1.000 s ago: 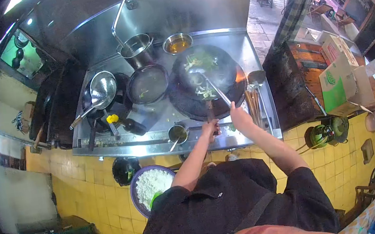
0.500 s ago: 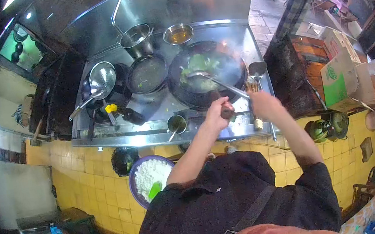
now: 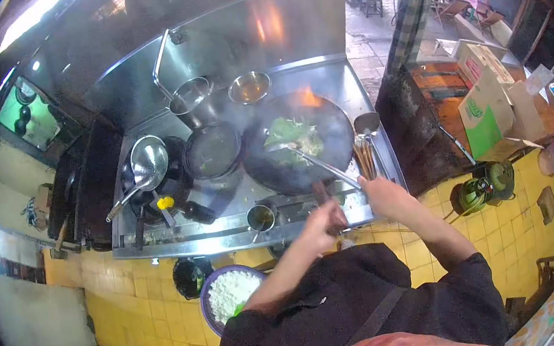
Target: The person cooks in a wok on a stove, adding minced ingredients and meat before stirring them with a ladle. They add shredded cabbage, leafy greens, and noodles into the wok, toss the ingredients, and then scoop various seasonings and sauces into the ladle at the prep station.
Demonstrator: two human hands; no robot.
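Note:
In the head view a large dark wok [image 3: 262, 168] sits on the stove, with green leaves and pale shredded food [image 3: 293, 135] inside it. My left hand [image 3: 322, 228] is closed around the wok's wooden handle [image 3: 321, 194] at the front. A long-handled metal ladle [image 3: 326, 166] is gripped in my right hand [image 3: 388, 196], its head resting among the food. Orange flame [image 3: 309, 98] rises at the wok's far rim, and smoke hangs over it.
Left of the wok are a second pan [image 3: 214, 152], a tall pot [image 3: 191, 103] and a large strainer ladle [image 3: 149, 161]. Behind stands a bowl of yellowish liquid [image 3: 250, 88]. A spatula [image 3: 367, 123] lies right. Below is a purple basin [image 3: 206, 303] of rice.
The wok has tilted and its handle, with my left hand, has come toward me. The ladle head has shifted slightly left within the food. Flame at the far rim is larger.

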